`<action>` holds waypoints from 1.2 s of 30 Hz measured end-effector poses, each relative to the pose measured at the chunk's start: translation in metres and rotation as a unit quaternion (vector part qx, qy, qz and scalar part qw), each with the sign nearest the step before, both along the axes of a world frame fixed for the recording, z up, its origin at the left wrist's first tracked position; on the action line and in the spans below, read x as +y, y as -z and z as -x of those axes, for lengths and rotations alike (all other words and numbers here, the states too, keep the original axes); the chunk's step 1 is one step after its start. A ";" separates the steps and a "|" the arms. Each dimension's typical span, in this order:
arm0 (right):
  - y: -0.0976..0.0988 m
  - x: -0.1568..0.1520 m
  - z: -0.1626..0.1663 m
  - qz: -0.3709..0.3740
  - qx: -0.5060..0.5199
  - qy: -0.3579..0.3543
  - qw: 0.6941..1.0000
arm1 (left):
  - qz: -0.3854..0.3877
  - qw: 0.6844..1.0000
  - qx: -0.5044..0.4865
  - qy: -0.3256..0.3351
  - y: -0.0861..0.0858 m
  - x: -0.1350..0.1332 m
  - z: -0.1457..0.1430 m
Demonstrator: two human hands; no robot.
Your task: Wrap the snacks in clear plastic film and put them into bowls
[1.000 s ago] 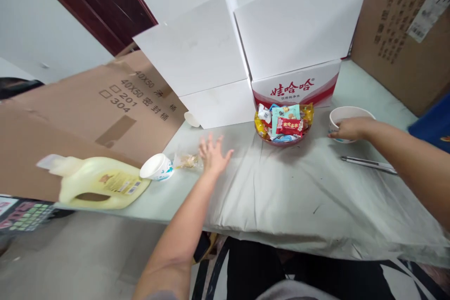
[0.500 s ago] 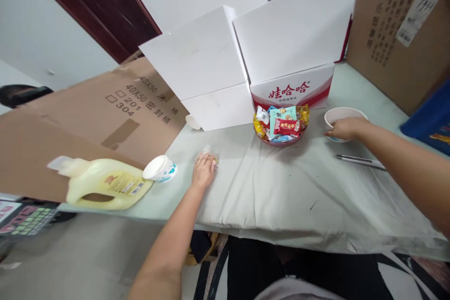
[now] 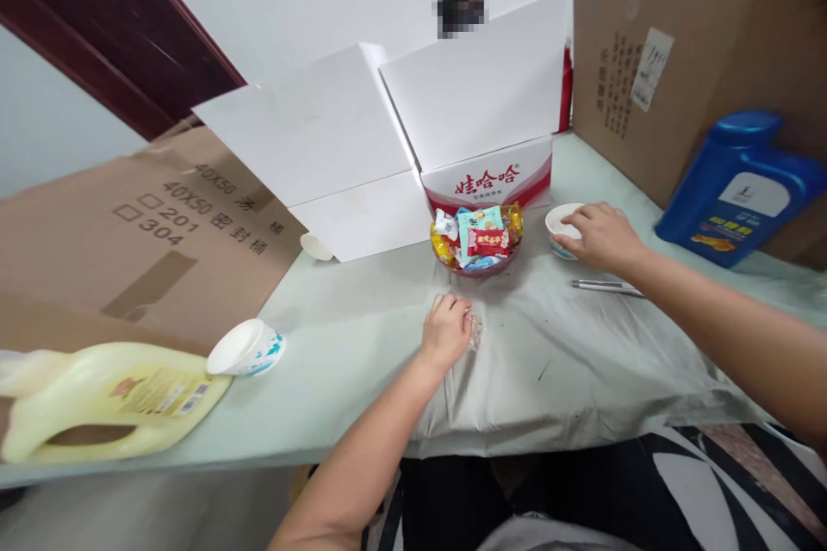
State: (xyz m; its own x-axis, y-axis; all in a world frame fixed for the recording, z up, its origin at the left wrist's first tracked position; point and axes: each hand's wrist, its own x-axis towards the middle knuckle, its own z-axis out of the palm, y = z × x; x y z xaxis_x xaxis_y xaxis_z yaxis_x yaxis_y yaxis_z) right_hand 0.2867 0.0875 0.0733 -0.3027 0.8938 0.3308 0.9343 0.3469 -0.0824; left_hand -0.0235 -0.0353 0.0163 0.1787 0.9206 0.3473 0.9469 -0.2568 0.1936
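My left hand (image 3: pixel 447 331) is closed on a small snack in a clear wrapper (image 3: pixel 476 332), just above the table in front of the candy bowl. My right hand (image 3: pixel 604 239) grips the right side of a white paper cup (image 3: pixel 559 232), thumb at the near rim and fingers over the far side. A reddish clear bowl (image 3: pixel 484 270) heaped with wrapped candies (image 3: pixel 481 234) stands between and beyond my hands. A silver pen (image 3: pixel 606 286) lies below my right wrist.
Another paper cup (image 3: pixel 258 350) lies tilted against a yellow detergent jug (image 3: pixel 122 400) at left. White carton flaps (image 3: pixel 303 133) rise behind the bowl. A blue bottle (image 3: pixel 730 189) and a brown box (image 3: pixel 620 43) stand at right. A person's head shows behind the carton.
My left hand has moved right with the wrapped snack, from near the left cup to in front of the candy bowl. My right hand remains at its cup. The view has shifted right.
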 end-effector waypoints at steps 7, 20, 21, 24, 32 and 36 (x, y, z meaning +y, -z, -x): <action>0.063 -0.055 -0.065 0.063 0.010 -0.084 0.994 | 0.030 0.998 -0.046 -0.021 -0.009 0.011 -0.004; 0.024 -0.115 0.103 0.111 0.042 -0.321 0.939 | 0.140 0.887 -0.439 -0.011 0.001 -0.016 0.020; 0.024 -0.117 0.113 0.116 0.007 -0.336 0.935 | 0.137 0.902 -0.409 -0.006 0.000 -0.021 0.023; 0.031 -0.118 0.115 0.135 -0.050 -0.344 0.928 | 0.106 0.957 -0.269 0.033 -0.003 -0.038 0.038; 0.054 -0.103 -0.011 0.097 -0.034 -0.223 0.969 | -0.038 0.995 -0.058 -0.075 0.004 -0.081 0.120; 0.051 -0.105 -0.018 0.037 0.057 -0.195 0.979 | -0.126 0.985 0.005 -0.118 -0.003 -0.084 0.117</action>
State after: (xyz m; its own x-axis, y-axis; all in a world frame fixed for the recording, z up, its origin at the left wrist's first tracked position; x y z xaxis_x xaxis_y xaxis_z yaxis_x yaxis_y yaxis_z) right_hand 0.3048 -0.0179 0.0224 -0.5897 0.7410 0.3212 0.7158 0.6637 -0.2170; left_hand -0.1403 -0.1189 0.0193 -0.0248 0.8222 0.5686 0.9874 -0.0688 0.1425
